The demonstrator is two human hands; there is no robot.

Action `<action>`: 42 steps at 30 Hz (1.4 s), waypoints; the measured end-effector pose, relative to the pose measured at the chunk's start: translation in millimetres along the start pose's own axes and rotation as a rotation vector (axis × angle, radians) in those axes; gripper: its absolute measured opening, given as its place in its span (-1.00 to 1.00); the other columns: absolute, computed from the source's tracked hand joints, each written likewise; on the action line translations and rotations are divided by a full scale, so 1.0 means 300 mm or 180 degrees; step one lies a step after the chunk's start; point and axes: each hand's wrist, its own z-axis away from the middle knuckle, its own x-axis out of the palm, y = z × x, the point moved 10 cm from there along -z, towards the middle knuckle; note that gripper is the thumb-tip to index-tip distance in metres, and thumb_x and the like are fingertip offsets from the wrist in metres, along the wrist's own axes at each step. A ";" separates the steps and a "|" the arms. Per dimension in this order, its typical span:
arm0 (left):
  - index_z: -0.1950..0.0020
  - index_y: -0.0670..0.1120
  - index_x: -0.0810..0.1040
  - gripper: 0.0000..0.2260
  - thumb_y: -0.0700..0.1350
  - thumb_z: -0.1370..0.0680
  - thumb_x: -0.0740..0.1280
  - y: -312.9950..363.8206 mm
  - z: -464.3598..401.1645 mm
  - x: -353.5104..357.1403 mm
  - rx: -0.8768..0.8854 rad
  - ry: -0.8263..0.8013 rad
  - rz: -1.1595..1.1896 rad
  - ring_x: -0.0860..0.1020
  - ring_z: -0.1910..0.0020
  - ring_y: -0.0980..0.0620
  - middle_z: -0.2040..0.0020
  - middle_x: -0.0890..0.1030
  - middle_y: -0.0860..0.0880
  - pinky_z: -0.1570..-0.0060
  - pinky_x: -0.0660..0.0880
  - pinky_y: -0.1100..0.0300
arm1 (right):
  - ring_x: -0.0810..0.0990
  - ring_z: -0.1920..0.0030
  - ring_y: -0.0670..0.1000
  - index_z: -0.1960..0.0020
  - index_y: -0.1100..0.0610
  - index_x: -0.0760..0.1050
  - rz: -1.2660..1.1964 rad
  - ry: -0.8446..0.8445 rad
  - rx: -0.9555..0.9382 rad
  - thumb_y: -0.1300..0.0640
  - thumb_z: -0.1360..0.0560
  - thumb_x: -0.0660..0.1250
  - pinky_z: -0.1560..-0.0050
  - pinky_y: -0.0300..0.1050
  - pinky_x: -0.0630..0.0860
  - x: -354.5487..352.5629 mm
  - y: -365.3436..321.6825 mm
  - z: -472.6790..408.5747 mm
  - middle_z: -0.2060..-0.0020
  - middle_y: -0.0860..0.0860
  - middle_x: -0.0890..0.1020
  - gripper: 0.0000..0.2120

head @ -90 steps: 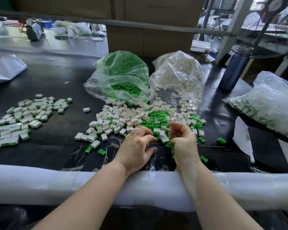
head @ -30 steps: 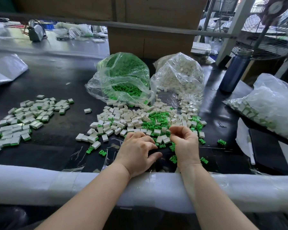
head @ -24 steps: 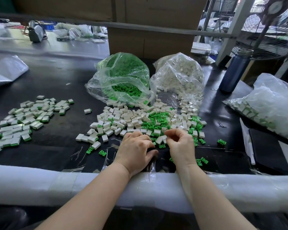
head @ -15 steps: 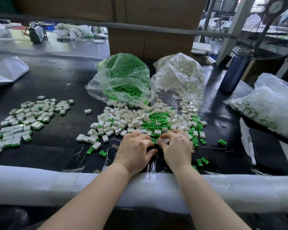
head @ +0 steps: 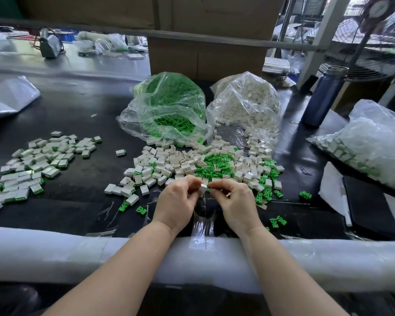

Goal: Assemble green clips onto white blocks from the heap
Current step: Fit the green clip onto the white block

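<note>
Two hands, left hand (head: 177,205) and right hand (head: 234,204), pinch one white block (head: 203,188).

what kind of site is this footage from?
Likely a small factory's manual assembly bench: bulk bags of green clips and white blocks, a heap of finished pieces, cardboard cartons behind.

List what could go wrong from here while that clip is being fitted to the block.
1. The white block is only pinched at the fingertips of the left hand and right hand; it might slip.
2. Loose green clips lie close to the padded table edge; a wrist could sweep them off.
3. A dropped part could vanish into the mixed heap.
</note>
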 end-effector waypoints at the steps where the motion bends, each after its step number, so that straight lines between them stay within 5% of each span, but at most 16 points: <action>1: -0.05 -0.11 0.59 -0.84 -0.23 -0.49 0.36 -0.005 0.000 -0.006 -0.0029 0.0058 -0.0001 0.59 0.08 0.04 0.08 0.66 -0.02 0.00 0.47 0.24 | 0.57 -0.02 0.00 0.00 0.11 0.65 0.0234 -0.0034 -0.0029 0.24 -0.47 0.38 -0.13 -0.17 0.45 0.006 -0.001 -0.002 0.08 -0.03 0.64 -0.86; 8: -0.08 -0.08 0.56 -0.86 -0.13 -0.53 0.32 -0.030 -0.005 -0.044 -0.0220 0.0349 -0.0007 0.55 0.17 -0.03 0.15 0.63 -0.03 0.11 0.49 0.14 | 0.32 -0.20 0.01 -0.27 -0.17 0.47 0.1775 -0.0489 -0.0466 0.00 -0.59 0.16 -0.10 -0.06 0.19 0.096 -0.038 0.009 -0.13 -0.05 0.45 -0.71; 18: -0.02 -0.03 0.57 -0.90 -0.14 -0.52 0.33 -0.035 -0.002 -0.012 -0.0289 0.0064 0.0086 0.53 0.17 -0.01 0.18 0.60 -0.01 0.07 0.51 0.12 | 0.39 -0.14 0.01 -0.06 -0.02 0.55 0.1944 -0.0391 -0.0494 -0.04 -0.52 0.28 -0.05 -0.09 0.14 0.093 -0.044 0.010 -0.06 -0.09 0.55 -0.82; 28: -0.08 -0.05 0.55 -0.81 -0.22 -0.49 0.35 -0.031 -0.002 0.022 -0.0170 -0.0239 0.0271 0.51 0.26 0.14 0.19 0.57 0.08 0.09 0.47 0.30 | 0.49 0.05 -0.01 0.11 0.12 0.60 0.0725 0.0019 -0.0247 0.22 -0.45 0.39 0.00 -0.20 0.36 0.015 -0.027 -0.001 0.14 -0.04 0.59 -0.95; 34: 0.00 -0.04 0.57 -0.89 -0.18 -0.49 0.37 -0.024 0.001 0.039 -0.0136 -0.0418 0.0466 0.51 0.25 0.27 0.20 0.57 0.12 0.18 0.38 0.55 | 0.60 0.18 -0.11 0.16 0.04 0.61 -0.0604 0.0227 0.0097 0.29 -0.42 0.42 0.11 -0.38 0.49 -0.032 0.015 0.000 0.26 -0.10 0.64 -0.85; 39: -0.02 0.04 0.54 -0.86 -0.17 -0.52 0.33 -0.016 0.002 0.051 -0.0121 -0.0520 0.0734 0.54 0.25 0.01 0.21 0.56 0.03 0.14 0.51 0.24 | 0.62 0.18 -0.09 0.19 0.01 0.59 -0.0809 0.0194 0.0188 0.30 -0.42 0.42 0.10 -0.33 0.53 -0.032 0.023 0.000 0.27 -0.08 0.65 -0.81; 42: -0.02 0.11 0.54 -0.79 -0.21 -0.54 0.29 -0.021 0.002 0.051 -0.0113 -0.0523 0.0799 0.49 0.26 0.03 0.21 0.53 0.02 0.13 0.50 0.16 | 0.61 0.19 -0.12 0.19 0.00 0.58 -0.0818 0.0190 0.0189 0.30 -0.42 0.42 0.12 -0.38 0.51 -0.033 0.023 -0.001 0.27 -0.09 0.65 -0.81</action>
